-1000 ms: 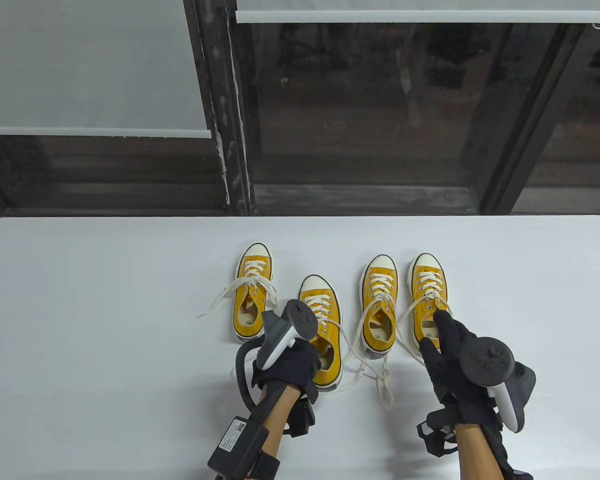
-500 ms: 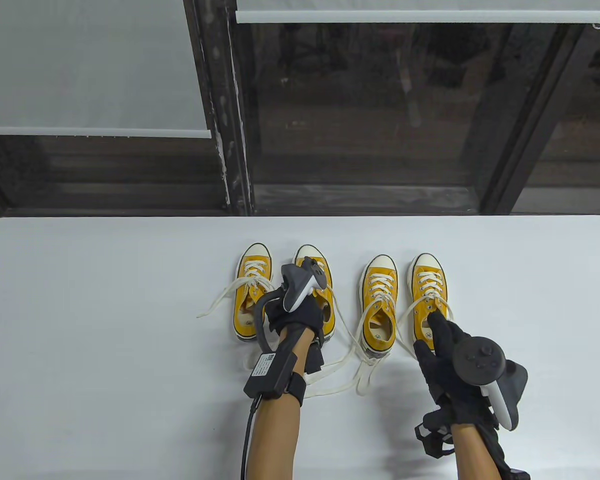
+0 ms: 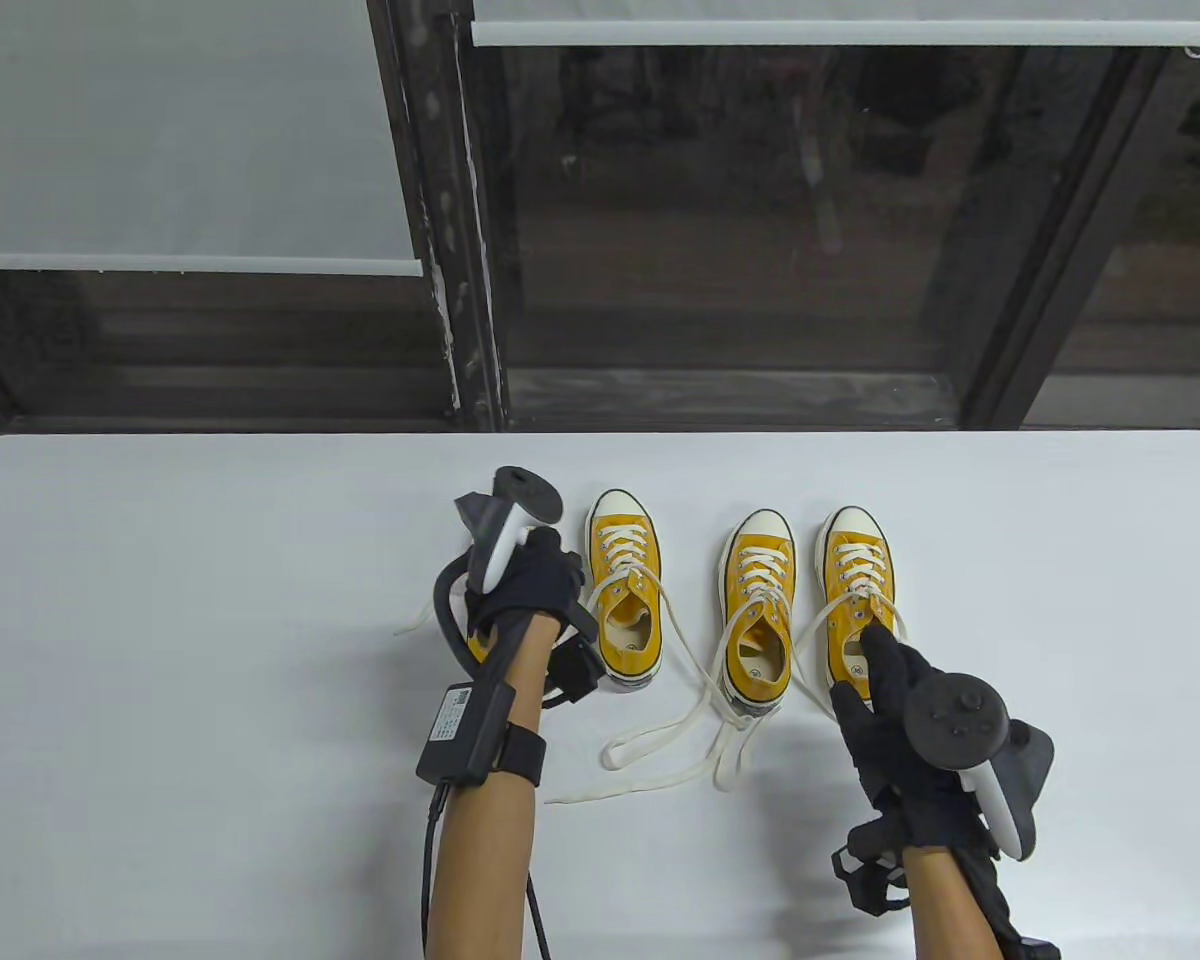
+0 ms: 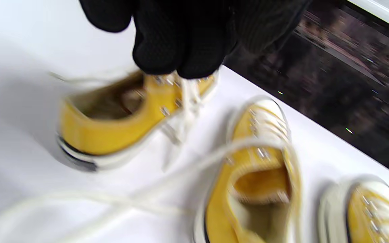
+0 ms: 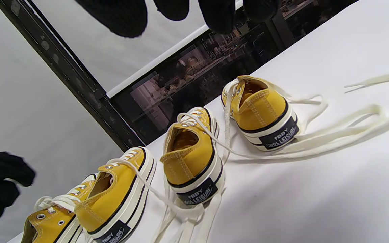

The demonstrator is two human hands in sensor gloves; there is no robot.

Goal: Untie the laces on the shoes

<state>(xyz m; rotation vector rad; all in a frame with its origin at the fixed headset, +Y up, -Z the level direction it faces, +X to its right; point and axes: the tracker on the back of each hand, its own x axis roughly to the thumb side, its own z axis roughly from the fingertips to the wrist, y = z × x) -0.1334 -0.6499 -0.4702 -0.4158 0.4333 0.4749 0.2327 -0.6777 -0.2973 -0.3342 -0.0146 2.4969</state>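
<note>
Four yellow low-top sneakers stand in a row on the white table, toes away from me. My left hand (image 3: 528, 588) covers the leftmost shoe (image 4: 106, 135); only its lace end (image 3: 412, 618) sticks out to the left. In the blurred left wrist view the bunched fingertips (image 4: 181, 64) sit at that shoe's laces, and the grip is unclear. The second shoe (image 3: 625, 600) and third shoe (image 3: 757, 612) have loose laces. My right hand (image 3: 885, 670) hovers over the heel end of the rightmost shoe (image 3: 857, 590), fingers straight, holding nothing.
Loose laces (image 3: 650, 745) trail across the table in front of the two middle shoes, and more lie to the right (image 5: 349, 128). The table's far edge (image 3: 600, 436) meets a dark window frame. A cable hangs from my left wrist (image 3: 430, 860).
My left hand slid the second shoe away from me into line with the others, let it go, and moved left onto the leftmost shoe. The right hand barely shifted.
</note>
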